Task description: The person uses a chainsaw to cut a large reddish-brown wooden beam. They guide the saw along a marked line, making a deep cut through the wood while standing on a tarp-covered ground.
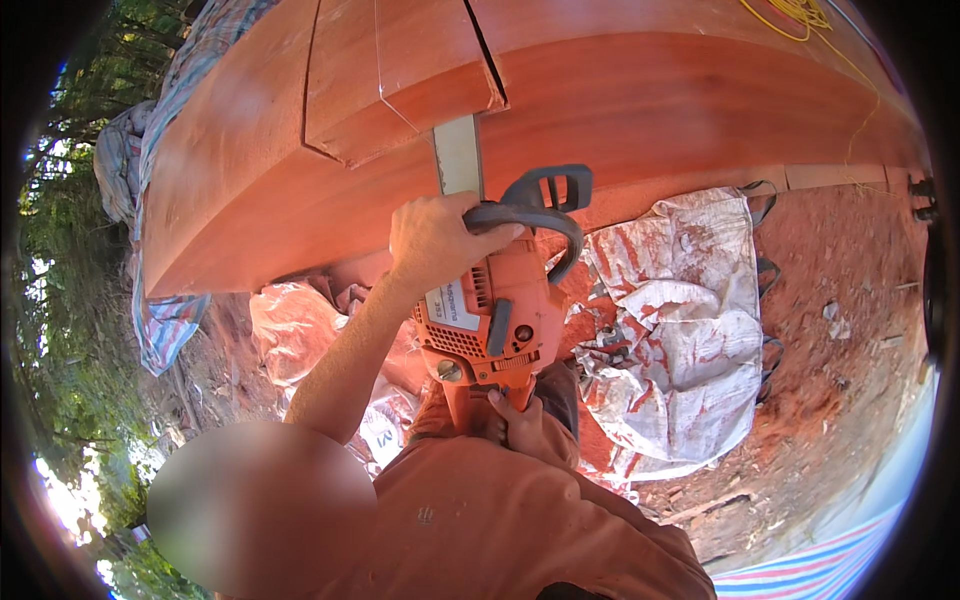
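With both hands I hold an orange chainsaw (pixel 510 300) in front of my body. My left hand (pixel 432 238) is closed round its black front handle (pixel 545 218), thumb lying over the bar. Low on the saw, close to my shirt, my right hand (pixel 518 420) wraps the rear handle; part of its fingers is hidden. A black hand guard (pixel 565 187) stands out beyond the front handle. The pale guide bar (pixel 458 155) points away from me to a large reddish wooden block (pixel 640 110), where its tip is hidden. Dark cut lines (pixel 485 50) run through the block's top.
A white woven sack (pixel 690 330) dusted with red sawdust lies right of the saw. Another sack (pixel 295 325) lies at the left below the block. Yellow cord (pixel 795 12) rests on the wood at the far right. Striped sheeting (pixel 175 330) hangs at the block's left end, beside trees.
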`<state>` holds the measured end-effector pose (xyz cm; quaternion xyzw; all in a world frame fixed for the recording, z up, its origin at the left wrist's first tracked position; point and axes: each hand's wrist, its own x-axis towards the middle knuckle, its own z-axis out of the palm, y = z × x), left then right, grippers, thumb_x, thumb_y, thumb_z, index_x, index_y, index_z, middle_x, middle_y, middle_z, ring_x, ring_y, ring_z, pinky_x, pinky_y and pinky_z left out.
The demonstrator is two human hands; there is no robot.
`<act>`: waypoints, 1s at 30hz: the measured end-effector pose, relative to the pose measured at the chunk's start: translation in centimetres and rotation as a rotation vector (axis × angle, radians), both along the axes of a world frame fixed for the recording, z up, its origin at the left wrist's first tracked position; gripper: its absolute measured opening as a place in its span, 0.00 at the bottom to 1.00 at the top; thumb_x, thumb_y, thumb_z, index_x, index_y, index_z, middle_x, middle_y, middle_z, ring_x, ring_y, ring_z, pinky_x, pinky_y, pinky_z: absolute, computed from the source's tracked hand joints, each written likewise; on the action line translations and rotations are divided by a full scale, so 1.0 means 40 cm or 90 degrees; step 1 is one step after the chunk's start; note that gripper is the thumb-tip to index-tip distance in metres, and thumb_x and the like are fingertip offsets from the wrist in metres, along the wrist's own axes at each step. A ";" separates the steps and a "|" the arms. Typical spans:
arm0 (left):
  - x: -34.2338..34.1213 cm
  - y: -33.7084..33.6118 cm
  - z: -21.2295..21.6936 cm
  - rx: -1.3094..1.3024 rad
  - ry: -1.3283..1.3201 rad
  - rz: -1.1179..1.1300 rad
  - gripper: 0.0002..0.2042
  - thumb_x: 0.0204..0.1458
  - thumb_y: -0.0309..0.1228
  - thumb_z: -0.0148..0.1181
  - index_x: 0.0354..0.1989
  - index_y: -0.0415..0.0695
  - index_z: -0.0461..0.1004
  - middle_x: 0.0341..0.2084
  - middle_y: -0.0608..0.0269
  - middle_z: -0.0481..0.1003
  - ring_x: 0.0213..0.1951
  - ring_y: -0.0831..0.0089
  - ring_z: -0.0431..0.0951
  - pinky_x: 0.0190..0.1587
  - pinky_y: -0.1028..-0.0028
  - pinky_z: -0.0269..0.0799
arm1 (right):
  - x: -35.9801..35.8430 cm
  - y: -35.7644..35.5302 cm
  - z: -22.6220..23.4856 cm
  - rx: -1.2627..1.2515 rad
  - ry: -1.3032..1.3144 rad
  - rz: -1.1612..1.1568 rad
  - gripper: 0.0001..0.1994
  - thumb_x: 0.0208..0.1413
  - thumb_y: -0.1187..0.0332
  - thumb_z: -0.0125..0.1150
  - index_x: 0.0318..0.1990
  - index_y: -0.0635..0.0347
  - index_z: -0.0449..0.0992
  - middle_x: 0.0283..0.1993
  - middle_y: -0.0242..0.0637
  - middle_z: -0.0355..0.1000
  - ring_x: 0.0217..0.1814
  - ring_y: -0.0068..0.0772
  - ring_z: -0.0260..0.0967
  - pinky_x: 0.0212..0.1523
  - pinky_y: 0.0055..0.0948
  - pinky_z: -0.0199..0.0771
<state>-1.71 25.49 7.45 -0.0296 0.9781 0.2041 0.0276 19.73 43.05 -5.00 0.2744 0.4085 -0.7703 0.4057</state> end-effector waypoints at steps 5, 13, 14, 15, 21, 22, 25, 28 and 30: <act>-0.074 -0.039 0.001 -0.016 0.023 -0.027 0.24 0.42 0.59 0.71 0.26 0.47 0.83 0.15 0.61 0.77 0.23 0.59 0.80 0.29 0.62 0.75 | -0.063 -0.044 -0.006 -0.033 -0.002 -0.038 0.15 0.62 0.61 0.67 0.30 0.57 0.67 0.16 0.27 0.61 0.14 0.22 0.59 0.15 0.26 0.59; -0.190 -0.089 -0.018 -0.008 0.026 -0.029 0.25 0.42 0.59 0.71 0.27 0.47 0.83 0.14 0.61 0.76 0.23 0.59 0.80 0.30 0.62 0.75 | -0.168 -0.096 -0.011 -0.023 -0.007 -0.059 0.12 0.61 0.62 0.67 0.40 0.59 0.72 0.16 0.26 0.61 0.13 0.21 0.59 0.15 0.25 0.59; -0.195 -0.087 -0.022 -0.024 0.060 -0.041 0.25 0.42 0.59 0.71 0.27 0.47 0.83 0.15 0.61 0.76 0.22 0.59 0.80 0.30 0.62 0.76 | -0.173 -0.095 -0.013 -0.018 -0.011 -0.064 0.12 0.61 0.62 0.68 0.41 0.58 0.73 0.16 0.26 0.61 0.13 0.21 0.59 0.15 0.25 0.59; -0.198 -0.083 -0.026 -0.039 0.100 -0.053 0.25 0.43 0.59 0.71 0.27 0.47 0.83 0.15 0.61 0.76 0.22 0.59 0.80 0.31 0.62 0.76 | -0.178 -0.091 -0.018 -0.017 -0.015 -0.064 0.12 0.60 0.62 0.68 0.42 0.58 0.73 0.16 0.26 0.61 0.13 0.20 0.59 0.14 0.25 0.58; -0.115 -0.044 -0.040 0.004 0.070 -0.005 0.26 0.43 0.59 0.72 0.22 0.44 0.81 0.12 0.62 0.73 0.20 0.62 0.77 0.28 0.63 0.72 | -0.114 -0.035 -0.051 -0.026 0.021 -0.034 0.13 0.60 0.61 0.69 0.36 0.59 0.72 0.16 0.27 0.61 0.13 0.21 0.59 0.14 0.26 0.57; -0.096 -0.035 -0.036 0.002 0.069 0.007 0.26 0.43 0.59 0.72 0.22 0.44 0.81 0.12 0.63 0.73 0.19 0.62 0.77 0.28 0.63 0.72 | -0.103 -0.016 -0.058 -0.012 0.016 -0.020 0.13 0.60 0.61 0.69 0.35 0.59 0.71 0.17 0.27 0.60 0.13 0.21 0.58 0.14 0.26 0.56; -0.039 0.007 -0.028 -0.016 0.003 0.030 0.27 0.43 0.62 0.69 0.23 0.45 0.81 0.15 0.59 0.76 0.21 0.60 0.79 0.29 0.63 0.75 | -0.053 0.044 -0.062 -0.009 0.007 0.012 0.14 0.61 0.61 0.68 0.34 0.58 0.69 0.17 0.26 0.59 0.14 0.21 0.57 0.15 0.26 0.55; 0.009 0.055 -0.025 -0.026 0.014 0.033 0.28 0.44 0.62 0.68 0.22 0.45 0.80 0.15 0.59 0.76 0.21 0.60 0.79 0.28 0.63 0.74 | -0.013 0.096 -0.056 -0.017 0.024 0.006 0.15 0.60 0.61 0.69 0.32 0.57 0.68 0.17 0.26 0.59 0.14 0.21 0.58 0.16 0.26 0.56; 0.039 0.079 -0.026 -0.008 0.023 0.044 0.26 0.43 0.61 0.70 0.23 0.45 0.81 0.13 0.61 0.75 0.20 0.61 0.78 0.27 0.64 0.72 | 0.009 0.126 -0.048 -0.016 0.018 0.015 0.16 0.60 0.60 0.69 0.28 0.55 0.68 0.17 0.26 0.61 0.14 0.21 0.58 0.16 0.26 0.57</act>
